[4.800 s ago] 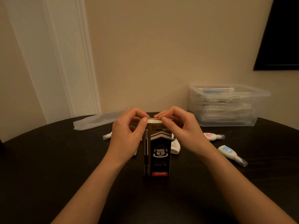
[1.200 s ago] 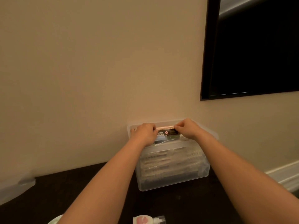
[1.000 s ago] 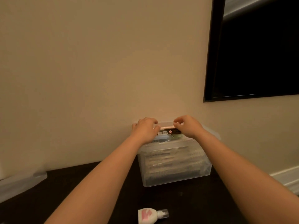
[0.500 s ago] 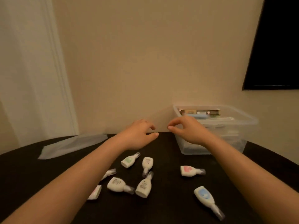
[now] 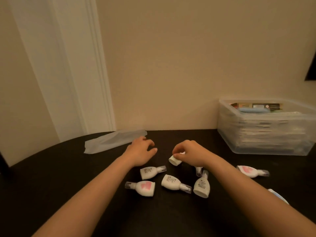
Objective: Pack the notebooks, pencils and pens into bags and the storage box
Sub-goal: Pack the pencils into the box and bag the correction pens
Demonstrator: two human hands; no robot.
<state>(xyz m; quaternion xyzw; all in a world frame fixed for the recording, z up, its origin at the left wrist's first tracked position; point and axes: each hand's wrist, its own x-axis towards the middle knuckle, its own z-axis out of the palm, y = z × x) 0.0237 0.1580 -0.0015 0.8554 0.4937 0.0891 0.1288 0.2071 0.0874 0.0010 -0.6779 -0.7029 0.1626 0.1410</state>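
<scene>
Moved: half a second ago we saw both hands empty in the air by the box. Now they are down over the table [image 5: 51, 177], and the right hand [image 5: 189, 153] has a dispenser [image 5: 174, 160].
Right hand: thumb and fingertips pinch the white dispenser, which is tilted. We cannot tell whether it is clear of the table.
Left hand [image 5: 141, 151]: fingers loosely curled and apart, holding nothing, low over the table.
Box [image 5: 265, 134]: clear, at the right by the wall, well apart from both hands, with stacked packs inside.
Pen pack [image 5: 265, 106]: lies on top inside the box at its far side. A second ago both hands held it at the rim.
Bag [image 5: 114, 141]: frosted, flat at the table's far edge, just beyond the left hand.
Loose dispensers [image 5: 172, 183]: we count four on their sides between the forearms, and one more half hidden under the right wrist.
Pink dispenser [image 5: 249, 171]: lies alone to the right of the right forearm, near the box.
</scene>
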